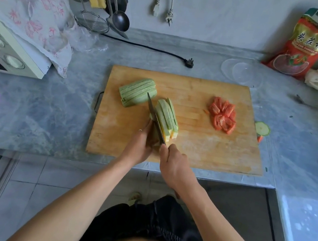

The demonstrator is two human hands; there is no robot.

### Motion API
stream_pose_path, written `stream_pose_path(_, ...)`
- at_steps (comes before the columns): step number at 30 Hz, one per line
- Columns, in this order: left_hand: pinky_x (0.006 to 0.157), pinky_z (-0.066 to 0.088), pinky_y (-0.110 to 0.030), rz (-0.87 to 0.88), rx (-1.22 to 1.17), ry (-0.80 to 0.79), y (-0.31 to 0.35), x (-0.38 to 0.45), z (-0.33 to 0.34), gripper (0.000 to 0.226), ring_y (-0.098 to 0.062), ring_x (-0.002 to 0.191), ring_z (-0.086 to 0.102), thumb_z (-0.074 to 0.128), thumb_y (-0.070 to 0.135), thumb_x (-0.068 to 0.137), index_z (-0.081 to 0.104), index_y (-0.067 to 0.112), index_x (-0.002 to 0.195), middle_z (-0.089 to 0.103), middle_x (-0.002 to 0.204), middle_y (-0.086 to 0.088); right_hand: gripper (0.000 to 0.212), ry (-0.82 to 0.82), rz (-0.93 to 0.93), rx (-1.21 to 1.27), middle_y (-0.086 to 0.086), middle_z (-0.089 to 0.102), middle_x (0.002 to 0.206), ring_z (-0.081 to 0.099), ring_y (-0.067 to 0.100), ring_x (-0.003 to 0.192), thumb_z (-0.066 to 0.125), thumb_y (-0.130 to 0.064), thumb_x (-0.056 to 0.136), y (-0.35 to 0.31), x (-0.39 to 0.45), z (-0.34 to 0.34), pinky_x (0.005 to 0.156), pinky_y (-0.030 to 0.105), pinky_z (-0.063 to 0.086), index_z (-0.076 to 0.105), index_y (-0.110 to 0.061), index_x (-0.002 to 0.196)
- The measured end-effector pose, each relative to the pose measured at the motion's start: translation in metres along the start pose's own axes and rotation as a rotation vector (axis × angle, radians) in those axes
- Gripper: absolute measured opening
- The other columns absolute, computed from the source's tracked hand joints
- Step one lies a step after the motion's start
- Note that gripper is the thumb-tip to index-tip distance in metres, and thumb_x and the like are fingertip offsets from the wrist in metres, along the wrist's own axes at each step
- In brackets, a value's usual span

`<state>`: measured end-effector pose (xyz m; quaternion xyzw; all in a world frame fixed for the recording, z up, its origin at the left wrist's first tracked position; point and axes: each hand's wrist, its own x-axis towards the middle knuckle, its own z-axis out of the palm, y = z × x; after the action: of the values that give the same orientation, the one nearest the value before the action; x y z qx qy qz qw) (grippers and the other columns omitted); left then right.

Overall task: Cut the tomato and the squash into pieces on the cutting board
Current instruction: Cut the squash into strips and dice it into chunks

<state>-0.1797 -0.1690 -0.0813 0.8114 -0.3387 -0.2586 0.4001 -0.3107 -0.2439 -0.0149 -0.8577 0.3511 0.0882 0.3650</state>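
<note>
A wooden cutting board (201,148) lies on the grey counter. At its right sits a pile of cut tomato pieces (223,115). One half of the pale green squash (137,92), sliced into strips, lies at the back left. The other squash half (168,117) is near the board's middle, with several slices leaning to the right. My right hand (176,164) grips the handle of a knife (155,117), whose blade stands in this half. My left hand (139,144) holds the uncut part of the squash, just left of the blade.
A round squash end slice (262,128) and a small tomato bit lie on the counter right of the board. A black plug and cord (189,60) lie behind it, with clear plastic lids (242,72) at the back right. A red bag (309,44) leans on the wall. A cloth-covered oven (12,55) stands left.
</note>
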Motion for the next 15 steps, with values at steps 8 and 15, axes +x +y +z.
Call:
stream_pose_path(8,0.085,0.055,-0.042,0.011,0.063,0.007,0.0,0.003,0.001,0.073,-0.022,0.108,0.063,0.051,0.002,0.092,0.022,0.021,0.156,0.053,0.144,-0.004,0.038,0.035,-0.015,0.123,0.006,0.051,0.077,0.044,0.02,0.06,0.027,-0.044,0.106,-0.016,0.009,-0.007,0.059,0.035,0.031,0.045,-0.013,0.093)
stream_pose_path(15,0.072,0.045,-0.009,0.024,0.029,0.059,0.005,0.0,0.005,0.068,-0.021,0.107,0.063,0.052,-0.003,0.09,0.033,0.02,0.151,0.057,0.139,-0.003,0.042,0.066,-0.033,0.16,0.003,0.052,0.071,0.048,0.021,0.061,0.029,-0.042,0.106,-0.007,0.002,-0.016,0.055,0.033,0.032,0.038,-0.024,0.07)
